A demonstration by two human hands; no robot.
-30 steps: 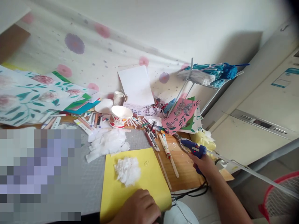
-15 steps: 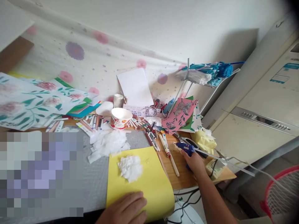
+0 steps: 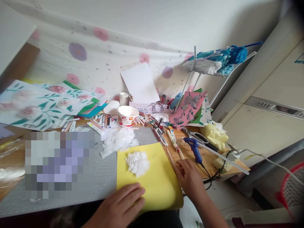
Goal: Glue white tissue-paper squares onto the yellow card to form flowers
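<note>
A yellow sheet of paper (image 3: 163,177) lies on the grey cutting mat, its near right corner curling over the table edge. A ruffled white paper flower (image 3: 137,163) rests on it, beside a small dab of clear glue (image 3: 155,156). My left hand (image 3: 123,202) lies flat on the sheet's near left part, fingers stretched out. At the sheet's right edge is my right hand (image 3: 190,179), loosely bent and holding nothing that I can see. Beyond it, a blue hot glue gun (image 3: 193,147) lies on the wooden table, its nozzle pointing left.
Loose white paper pieces (image 3: 121,139) lie behind the sheet. A paper tub (image 3: 128,116), several markers (image 3: 160,134) and scissors (image 3: 199,136) stand or lie farther back. Pipe cleaners (image 3: 223,61) fill a rack at right. Flower pictures (image 3: 40,104) lie at left.
My right hand has let go of the glue gun, leaving it on the table, and moved left to the yellow sheet's edge. My left hand stays on the sheet. The view has shifted slightly.
</note>
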